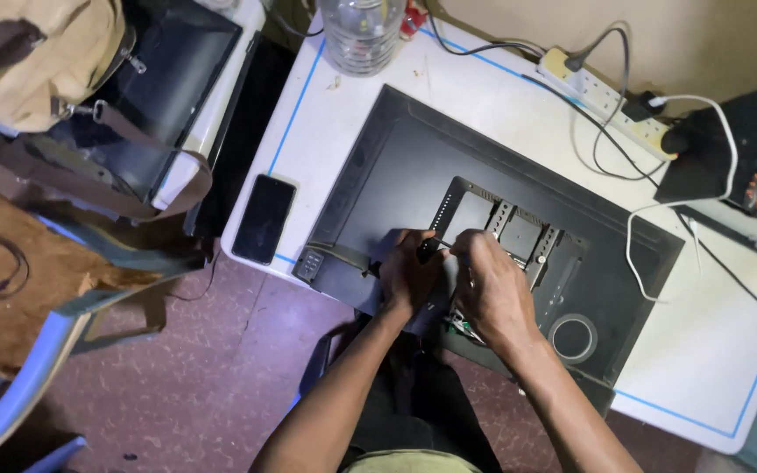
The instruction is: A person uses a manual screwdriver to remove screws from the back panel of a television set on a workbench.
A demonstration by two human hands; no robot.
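White table (484,96) | black monitor back (413,166) | reddish speckled floor (221,368)

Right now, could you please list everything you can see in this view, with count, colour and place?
Flat-panel screen back: one, black, face down on the table.
Table: one, white with blue edge lines.
Tape roll: one, greyish, on the panel's right part.
Phone: one, black, table's left edge.
Plastic bottle: one, clear, top of table.
Power strip: one, cream, top right.
Cable: one, white, right of the panel.
Bag: one, tan, upper left.
Left hand: one, grips a dark tool handle.
Right hand: one, at the tool's tip; hold unclear.
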